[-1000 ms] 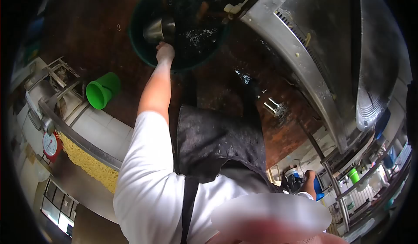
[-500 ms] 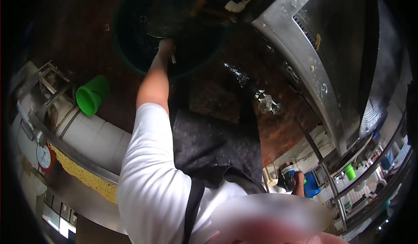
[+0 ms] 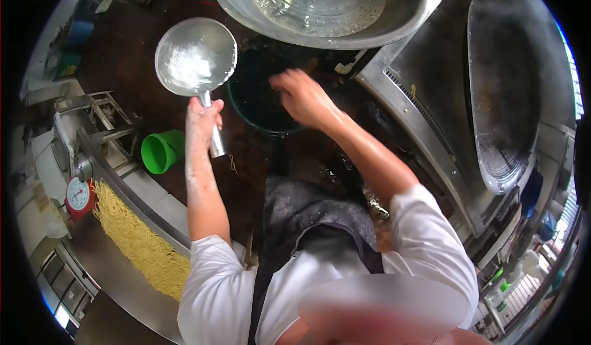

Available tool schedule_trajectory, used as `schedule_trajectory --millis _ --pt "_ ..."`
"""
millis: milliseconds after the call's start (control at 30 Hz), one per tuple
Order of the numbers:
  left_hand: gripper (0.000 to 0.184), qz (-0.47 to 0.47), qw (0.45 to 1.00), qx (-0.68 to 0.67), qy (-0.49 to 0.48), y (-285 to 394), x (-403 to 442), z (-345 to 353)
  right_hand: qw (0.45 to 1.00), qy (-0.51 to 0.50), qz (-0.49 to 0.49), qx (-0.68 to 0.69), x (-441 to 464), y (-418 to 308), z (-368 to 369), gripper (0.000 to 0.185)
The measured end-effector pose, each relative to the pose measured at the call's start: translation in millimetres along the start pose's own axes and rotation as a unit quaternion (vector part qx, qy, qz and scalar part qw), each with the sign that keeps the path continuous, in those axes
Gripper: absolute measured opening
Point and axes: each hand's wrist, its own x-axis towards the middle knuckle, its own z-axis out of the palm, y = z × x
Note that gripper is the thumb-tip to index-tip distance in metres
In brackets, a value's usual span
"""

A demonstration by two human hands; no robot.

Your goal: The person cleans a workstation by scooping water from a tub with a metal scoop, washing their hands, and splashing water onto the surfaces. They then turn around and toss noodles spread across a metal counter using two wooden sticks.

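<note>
- Hands are showing well apart, and I am watching the left hand (image 3: 204, 114) closing firmly around the handle of a metal ladle (image 3: 196, 55).
- Its wide round bowl is lying ahead of those fingers, and the handle is running back past the palm; the bowl's inside is shining brightly, and I am failing to tell whether water is in it.
- I am seeing the right hand (image 3: 301, 95) hovering above a dark green tub (image 3: 265, 127), its fingers partly curled and blurring; I cannot tell whether it is holding anything.
- That tub is standing on the floor (image 3: 228, 191), and the ladle's bowl is sitting just beside its near-left rim in my view.
- Beyond the tub I am getting a large metal basin (image 3: 332, 42), its inside glinting.
- Left of the person, a bright green bucket (image 3: 163, 152) is resting near the bench (image 3: 114, 268), its mouth facing me.
- Yellow noodles (image 3: 141, 243) are spreading along that bench, and a red dial scale (image 3: 78, 194) is standing beside them.
- Over on the right, I am picking out a long metal vessel (image 3: 500, 174), with haze hanging about its far end.
- Below, a dark apron (image 3: 317, 203) is covering the person's front.
</note>
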Motion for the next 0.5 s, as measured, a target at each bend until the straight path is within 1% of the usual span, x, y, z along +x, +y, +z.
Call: schedule_trajectory --millis 67,100,133,167,200,233,267,367,433,467,500 --pt "0.03 0.018 0.987 0.157 0.033 55 -8 -17 0.991 0.096 -0.023 -0.094 70 5 29 0.043" --pt "0.032 0.023 0.969 0.242 0.044 91 -19 -18 0.986 0.109 -0.004 -0.129 99 9 41 0.049" --pt "0.034 0.072 0.931 0.353 0.058 102 -13 -25 0.983 0.081 0.043 -0.159 129 16 52 0.054" --pt "0.036 0.121 0.877 0.459 0.072 111 -4 -30 0.98 0.073 0.07 -0.17 154 21 61 0.054" --pt "0.037 0.158 0.852 0.492 0.082 130 -12 -22 0.973 0.041 0.091 -0.208 166 12 53 0.047" --pt "0.039 0.197 0.824 0.523 0.093 147 -18 -11 0.965 0.047 0.08 -0.246 171 12 57 0.042" --pt "0.03 0.236 0.791 0.556 0.091 151 -13 -7 0.954 0.053 0.07 -0.286 175 13 60 0.039" --pt "0.02 0.289 0.749 0.592 0.067 156 0 34 0.913 0.09 0.064 -0.392 174 53 76 0.03" --pt "0.019 0.338 0.716 0.606 0.077 154 5 61 0.951 0.037 0.147 -0.269 143 50 38 0.031" --pt "0.019 0.329 0.717 0.61 0.077 156 4 73 0.943 0.015 0.124 -0.309 120 65 32 0.031" --pt "0.018 0.325 0.74 0.583 0.083 153 8 75 0.932 -0.006 0.1 -0.349 95 82 20 0.033"
